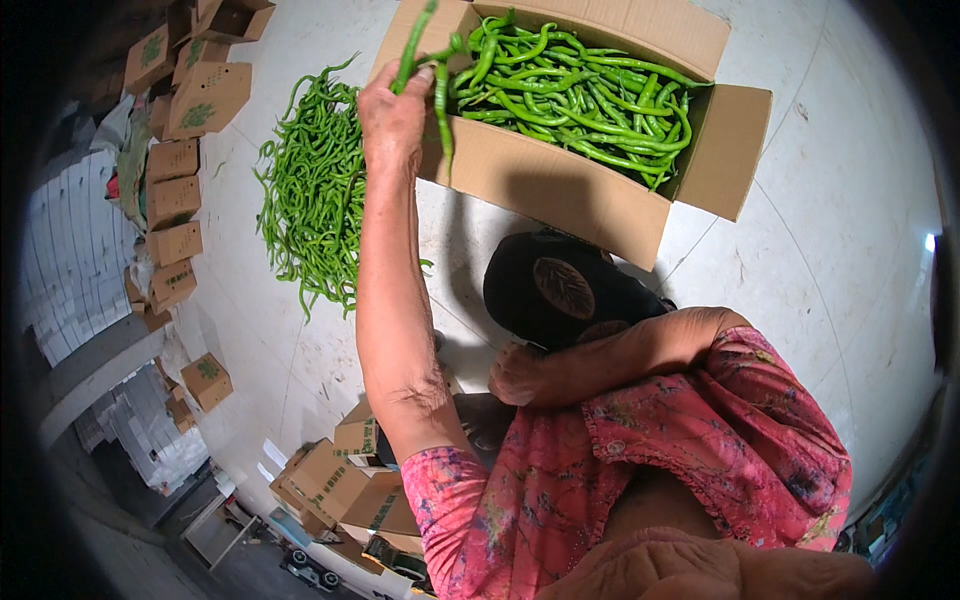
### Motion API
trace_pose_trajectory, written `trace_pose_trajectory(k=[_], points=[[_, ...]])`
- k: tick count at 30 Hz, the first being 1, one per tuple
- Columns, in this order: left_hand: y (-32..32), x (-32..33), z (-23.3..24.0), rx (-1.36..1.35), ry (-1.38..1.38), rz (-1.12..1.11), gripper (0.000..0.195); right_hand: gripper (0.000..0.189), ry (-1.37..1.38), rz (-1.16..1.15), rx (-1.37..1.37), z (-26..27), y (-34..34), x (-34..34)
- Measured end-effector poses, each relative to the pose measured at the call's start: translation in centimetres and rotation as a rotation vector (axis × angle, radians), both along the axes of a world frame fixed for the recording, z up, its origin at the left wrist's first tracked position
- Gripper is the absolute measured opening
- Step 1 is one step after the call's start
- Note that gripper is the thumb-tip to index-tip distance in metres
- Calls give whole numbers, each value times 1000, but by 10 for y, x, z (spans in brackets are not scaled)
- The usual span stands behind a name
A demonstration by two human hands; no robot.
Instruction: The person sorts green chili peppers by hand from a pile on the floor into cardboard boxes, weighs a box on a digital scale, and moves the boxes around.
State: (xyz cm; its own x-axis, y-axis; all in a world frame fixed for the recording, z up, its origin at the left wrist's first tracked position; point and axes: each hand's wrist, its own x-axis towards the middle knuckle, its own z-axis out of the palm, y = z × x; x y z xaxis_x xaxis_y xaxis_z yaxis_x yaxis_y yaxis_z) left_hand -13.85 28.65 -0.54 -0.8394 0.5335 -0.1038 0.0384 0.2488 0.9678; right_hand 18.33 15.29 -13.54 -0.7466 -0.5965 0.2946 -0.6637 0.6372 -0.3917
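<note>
My left hand (394, 112) is raised at the near left corner of an open cardboard box (555, 180), its fingers closed around a few long green chili peppers (444, 124). One pepper points up from the grip and another hangs down over the box flap. Inside the box lies a thick layer of glossy green chili peppers (570, 97). A heap of thinner, curlier green peppers (315, 187) spreads on the floor left of my forearm, which partly covers it. My right hand (517, 375) rests in a loose fist beside my dark-clothed knee, with nothing visible in it.
Pale floor tiles (795, 247) surround the box. A row of small cardboard boxes (174, 202) stands along the left. More cartons (322, 480) are stacked behind my left elbow. White stacked material (75, 247) lies at the far left. The box's flaps (724, 150) fold outward.
</note>
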Motion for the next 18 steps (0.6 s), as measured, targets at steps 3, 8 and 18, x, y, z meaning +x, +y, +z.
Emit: trace_pose_trajectory(k=[3, 8, 18], points=[[-1, 11, 0, 95, -222, 42, 34, 18, 9, 6, -19, -12, -6, 2], [-21, 28, 16, 370, -266, 186, 38, 17, 106, -24, -63, 6, 7, -2], [-65, 77, 7, 621, -449, 227, 37, 16, -133, 69, 0, 19, 14, -4]])
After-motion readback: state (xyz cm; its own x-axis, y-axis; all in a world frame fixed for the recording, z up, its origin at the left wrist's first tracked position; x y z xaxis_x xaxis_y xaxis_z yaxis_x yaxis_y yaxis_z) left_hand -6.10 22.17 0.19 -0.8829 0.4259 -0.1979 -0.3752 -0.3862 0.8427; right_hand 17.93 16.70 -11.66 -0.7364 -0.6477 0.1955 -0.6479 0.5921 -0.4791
